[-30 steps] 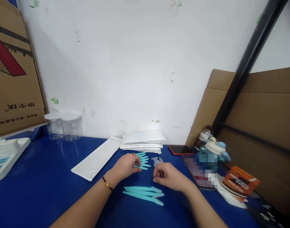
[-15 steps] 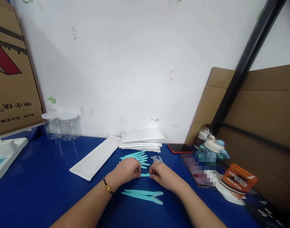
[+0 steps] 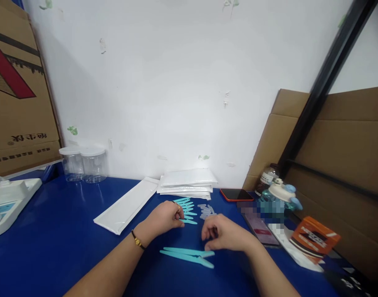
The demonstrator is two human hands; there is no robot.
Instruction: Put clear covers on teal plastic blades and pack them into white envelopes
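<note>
Two razors lie toward the near edge of the desk; right hand close by, fingers apart. Left hand at pile, grip unclear. Step, judged: pickup; next calls for light pinch.

The left hand conceals the left ends of the upper turquoise blades; whether its fingers grip one cannot be told. The drinking bottle and the near phone are partly pixelated. Lettering on the brown jar is too small to read. The left edge crops the power strip and printed carton.
</note>
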